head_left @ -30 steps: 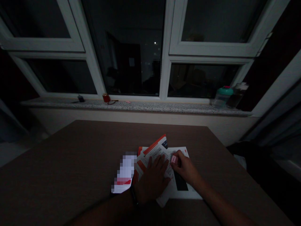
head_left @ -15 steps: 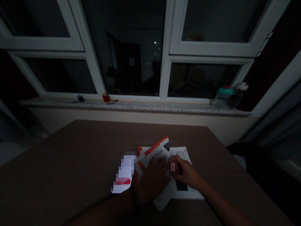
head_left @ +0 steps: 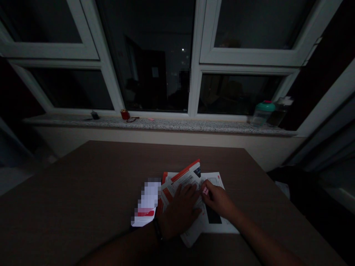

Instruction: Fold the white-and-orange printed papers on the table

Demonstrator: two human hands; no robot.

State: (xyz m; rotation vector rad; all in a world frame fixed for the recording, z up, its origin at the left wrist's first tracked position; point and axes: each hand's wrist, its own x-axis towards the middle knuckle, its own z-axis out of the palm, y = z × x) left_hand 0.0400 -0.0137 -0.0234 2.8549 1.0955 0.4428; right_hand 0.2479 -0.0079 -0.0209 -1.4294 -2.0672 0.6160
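Right hand (head_left: 219, 199) is pinched shut on a small pink piece (head_left: 205, 190), held between thumb and fingers, though it's too small to make out what it actually is. Left hand (head_left: 180, 212) is open and flat, palm down on an orange-and-white printed leaflet (head_left: 180, 184), not gripping anything, with a dark wrist strap (head_left: 158, 231) on that wrist. The 2 hands are almost touching, right over the papers. Under the leaflet lies a white printed sheet (head_left: 215, 223) with a dark block on it. The leaflet's top flap sticks up toward the far side, so right now the pile is loose and not squared up. Just left of it is a pixelated white-and-red item (head_left: 146, 201), can't tell what. All of this sits on a brown wood-grain table (head_left: 83, 184). Past that, a speckled stone windowsill (head_left: 166, 125) holds a small red container (head_left: 125, 115) and a teal-lidded jar (head_left: 263, 114) beside a bottle (head_left: 280, 111).
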